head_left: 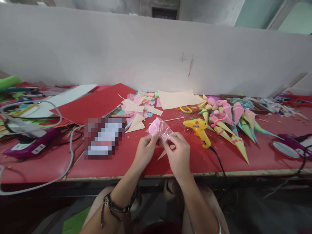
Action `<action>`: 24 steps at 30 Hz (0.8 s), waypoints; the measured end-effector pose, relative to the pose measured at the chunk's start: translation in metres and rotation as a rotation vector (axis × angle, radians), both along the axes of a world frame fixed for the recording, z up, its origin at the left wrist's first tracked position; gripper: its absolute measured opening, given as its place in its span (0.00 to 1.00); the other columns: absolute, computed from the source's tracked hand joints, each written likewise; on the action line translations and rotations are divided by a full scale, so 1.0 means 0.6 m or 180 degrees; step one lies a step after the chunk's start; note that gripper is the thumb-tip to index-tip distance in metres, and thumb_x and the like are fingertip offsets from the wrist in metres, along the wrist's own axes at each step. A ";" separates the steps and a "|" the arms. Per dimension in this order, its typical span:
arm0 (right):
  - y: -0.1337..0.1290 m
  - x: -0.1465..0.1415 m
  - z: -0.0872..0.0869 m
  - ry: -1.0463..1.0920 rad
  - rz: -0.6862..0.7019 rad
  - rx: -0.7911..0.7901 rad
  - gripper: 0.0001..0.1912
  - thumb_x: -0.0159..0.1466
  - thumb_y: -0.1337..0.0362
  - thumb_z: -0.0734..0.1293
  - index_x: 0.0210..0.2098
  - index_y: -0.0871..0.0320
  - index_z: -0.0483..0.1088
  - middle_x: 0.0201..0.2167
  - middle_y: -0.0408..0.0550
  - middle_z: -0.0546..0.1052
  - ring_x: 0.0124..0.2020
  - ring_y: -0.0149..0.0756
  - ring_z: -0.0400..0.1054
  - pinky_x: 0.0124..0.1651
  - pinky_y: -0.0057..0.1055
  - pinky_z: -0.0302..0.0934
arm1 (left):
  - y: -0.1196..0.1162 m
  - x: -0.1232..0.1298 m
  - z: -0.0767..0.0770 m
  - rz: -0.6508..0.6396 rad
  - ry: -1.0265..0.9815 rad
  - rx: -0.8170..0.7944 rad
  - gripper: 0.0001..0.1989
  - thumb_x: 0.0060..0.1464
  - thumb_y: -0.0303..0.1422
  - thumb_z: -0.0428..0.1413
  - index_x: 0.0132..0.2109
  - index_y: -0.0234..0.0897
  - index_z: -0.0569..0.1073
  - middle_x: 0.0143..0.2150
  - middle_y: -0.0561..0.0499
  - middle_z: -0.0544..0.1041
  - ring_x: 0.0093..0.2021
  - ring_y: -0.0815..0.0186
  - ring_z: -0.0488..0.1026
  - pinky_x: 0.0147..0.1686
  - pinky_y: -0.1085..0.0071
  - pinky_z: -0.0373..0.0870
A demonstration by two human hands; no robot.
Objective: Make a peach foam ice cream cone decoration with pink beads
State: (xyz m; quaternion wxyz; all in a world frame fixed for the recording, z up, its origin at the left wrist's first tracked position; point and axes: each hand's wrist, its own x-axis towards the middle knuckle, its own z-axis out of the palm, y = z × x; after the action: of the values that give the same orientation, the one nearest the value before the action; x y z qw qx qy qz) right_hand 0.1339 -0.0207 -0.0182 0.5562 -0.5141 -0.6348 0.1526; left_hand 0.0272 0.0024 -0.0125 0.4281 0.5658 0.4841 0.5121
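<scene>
Between my two hands is a small clear plastic bag [166,130] with a soft pink lump [154,126] showing in its left part. My left hand [147,148] pinches the bag's left side between thumb and fingers. On the other side, my right hand [179,152] grips the bag's right edge, fingers curled. Beneath my right hand lies a small beige paper piece [166,152], partly covered. A yellow hot glue gun [199,130] rests on the red tabletop [109,167] to the right of my hands. A thin wooden stick [168,120] lies just beyond the bag.
Several pastel paper cones [224,123] with pink clay pieces are heaped at the right. Paper scraps [138,105] and a beige sheet [177,98] lie behind my hands. A pixelated phone-like object [104,138], a purple power strip [32,143] and a looping white cable [70,146] occupy the left.
</scene>
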 end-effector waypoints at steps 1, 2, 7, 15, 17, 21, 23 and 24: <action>0.000 0.000 -0.001 -0.0050 -0.0025 0.0033 0.07 0.58 0.71 0.62 0.24 0.58 0.68 0.26 0.43 0.67 0.27 0.29 0.63 0.28 0.24 0.59 | 0.000 0.000 -0.002 -0.0009 -0.0112 -0.0074 0.19 0.48 0.43 0.50 0.17 0.34 0.66 0.17 0.54 0.68 0.22 0.70 0.65 0.28 0.75 0.63; 0.000 -0.001 -0.001 -0.0096 -0.0050 0.0057 0.07 0.58 0.71 0.62 0.24 0.58 0.68 0.26 0.43 0.66 0.27 0.29 0.63 0.29 0.24 0.59 | 0.001 0.001 -0.004 -0.0026 -0.0225 -0.0151 0.19 0.48 0.43 0.51 0.17 0.34 0.66 0.17 0.54 0.68 0.23 0.70 0.65 0.28 0.76 0.64; -0.001 -0.004 -0.002 -0.0005 -0.0013 0.0095 0.07 0.57 0.70 0.62 0.24 0.58 0.68 0.25 0.43 0.66 0.26 0.29 0.63 0.28 0.24 0.58 | 0.004 0.002 -0.008 -0.0166 -0.0770 -0.0434 0.19 0.45 0.45 0.54 0.19 0.33 0.67 0.18 0.54 0.68 0.24 0.71 0.65 0.31 0.74 0.65; -0.003 -0.002 0.003 0.0240 0.0079 0.0073 0.07 0.56 0.72 0.62 0.25 0.57 0.69 0.25 0.43 0.68 0.29 0.31 0.64 0.33 0.27 0.60 | 0.008 -0.005 -0.009 -0.0131 -0.0951 -0.0363 0.16 0.42 0.43 0.58 0.22 0.33 0.69 0.20 0.55 0.69 0.23 0.72 0.66 0.28 0.75 0.67; -0.003 -0.001 0.004 0.0211 0.0117 -0.0012 0.07 0.56 0.71 0.62 0.26 0.57 0.71 0.25 0.44 0.69 0.30 0.32 0.64 0.33 0.27 0.60 | 0.008 -0.007 -0.008 -0.0134 -0.0849 -0.0361 0.16 0.42 0.43 0.58 0.23 0.32 0.71 0.21 0.54 0.71 0.25 0.70 0.68 0.29 0.74 0.68; 0.000 0.001 0.004 0.0340 0.0293 -0.0235 0.07 0.56 0.71 0.63 0.28 0.57 0.72 0.29 0.46 0.71 0.32 0.33 0.66 0.31 0.27 0.62 | 0.006 -0.009 -0.007 -0.0172 -0.0654 -0.0330 0.15 0.43 0.42 0.58 0.24 0.32 0.73 0.23 0.52 0.74 0.27 0.68 0.70 0.31 0.73 0.69; 0.001 0.001 0.003 0.0571 0.0423 -0.0378 0.06 0.55 0.70 0.63 0.28 0.57 0.73 0.30 0.47 0.72 0.31 0.33 0.67 0.30 0.27 0.63 | 0.006 -0.010 -0.007 -0.0181 -0.0570 -0.0319 0.15 0.43 0.41 0.58 0.24 0.32 0.74 0.22 0.52 0.74 0.26 0.68 0.70 0.30 0.73 0.69; 0.001 0.002 0.003 0.0677 0.0480 -0.0436 0.06 0.55 0.70 0.64 0.28 0.57 0.72 0.29 0.46 0.72 0.31 0.33 0.67 0.30 0.27 0.63 | 0.006 -0.011 -0.007 -0.0184 -0.0531 -0.0312 0.14 0.43 0.41 0.58 0.23 0.32 0.74 0.22 0.52 0.74 0.26 0.68 0.70 0.30 0.73 0.69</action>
State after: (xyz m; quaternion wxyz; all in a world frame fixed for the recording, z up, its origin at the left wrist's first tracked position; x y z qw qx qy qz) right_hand 0.1349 -0.0201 -0.0166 0.5709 -0.4827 -0.5972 0.2905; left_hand 0.0207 0.0061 -0.0167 0.5086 0.5133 0.4548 0.5206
